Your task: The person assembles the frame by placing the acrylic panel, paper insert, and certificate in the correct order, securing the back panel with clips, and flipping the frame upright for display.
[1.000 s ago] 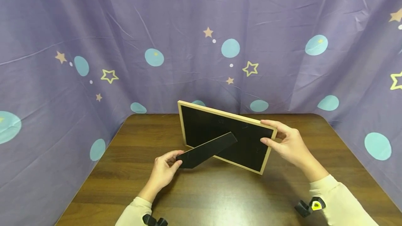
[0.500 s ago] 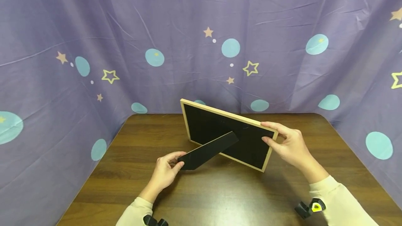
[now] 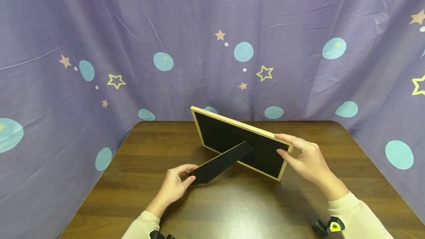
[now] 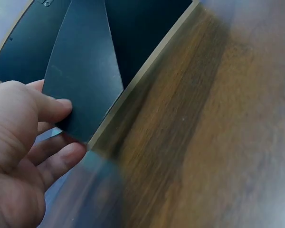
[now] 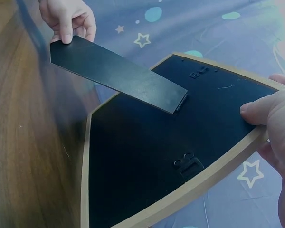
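Note:
A picture frame (image 3: pixel 219 132) with a light wooden border and black back leans tilted over the table, its back toward me. From the middle of that back a black easel stand (image 3: pixel 220 163) sticks out toward the left front. My left hand (image 3: pixel 177 183) pinches the stand's free end, thumb on its near face, as the left wrist view shows. At the frame's upper right corner my right hand (image 3: pixel 305 158) grips the border, thumb on the black backing and fingers over the top edge. Small metal hangers (image 5: pixel 189 165) show on the backing in the right wrist view. The frame's front is hidden.
The brown wooden table (image 3: pixel 232 209) reaches back to a purple curtain (image 3: pixel 186 17) printed with stars and blue dots. The curtain also hangs along the left and right sides.
The frame's top has tipped back slightly and its left side has shifted a little right. Both hands have kept their hold, and the stand's free end has dropped slightly.

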{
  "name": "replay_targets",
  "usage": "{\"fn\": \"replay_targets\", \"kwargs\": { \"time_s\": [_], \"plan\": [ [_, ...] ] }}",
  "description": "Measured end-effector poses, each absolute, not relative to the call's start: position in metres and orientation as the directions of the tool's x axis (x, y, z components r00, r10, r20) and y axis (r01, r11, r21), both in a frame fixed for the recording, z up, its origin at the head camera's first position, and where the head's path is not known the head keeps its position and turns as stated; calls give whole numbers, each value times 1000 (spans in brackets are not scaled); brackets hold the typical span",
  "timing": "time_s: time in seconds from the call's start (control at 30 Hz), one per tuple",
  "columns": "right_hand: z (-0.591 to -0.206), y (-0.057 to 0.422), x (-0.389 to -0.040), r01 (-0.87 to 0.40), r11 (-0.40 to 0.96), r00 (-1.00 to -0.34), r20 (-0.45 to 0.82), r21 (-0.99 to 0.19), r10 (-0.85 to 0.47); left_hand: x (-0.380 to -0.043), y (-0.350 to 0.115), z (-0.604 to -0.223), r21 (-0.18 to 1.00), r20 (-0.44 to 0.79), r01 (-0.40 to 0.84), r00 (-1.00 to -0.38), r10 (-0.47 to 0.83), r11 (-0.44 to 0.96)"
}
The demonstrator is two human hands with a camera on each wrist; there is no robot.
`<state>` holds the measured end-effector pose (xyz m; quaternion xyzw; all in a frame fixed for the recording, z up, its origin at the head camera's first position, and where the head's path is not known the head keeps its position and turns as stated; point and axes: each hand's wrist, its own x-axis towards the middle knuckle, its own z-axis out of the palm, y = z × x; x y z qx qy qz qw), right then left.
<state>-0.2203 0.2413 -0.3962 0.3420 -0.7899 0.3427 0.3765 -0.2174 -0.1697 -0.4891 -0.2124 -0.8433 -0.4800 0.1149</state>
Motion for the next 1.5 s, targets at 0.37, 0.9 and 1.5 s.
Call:
{"fn": "replay_targets", "kwargs": {
  "time_s": [0.37,0.9,1.5],
  "plan": [
    [-400,234,-215,-849,492,-384,866,-195,-319,-204,-182,-483,799,302,479,-842,447,364],
    [-401,213,-221,-851,522,-294,878,-61,-377,-211,-185,-484,807,278,430,-881,382,405],
    [-401,208,-218,-859,510,-275,873,-35,-403,-196,-123,-441,423,673,784,-608,421,455]
  ]
}}
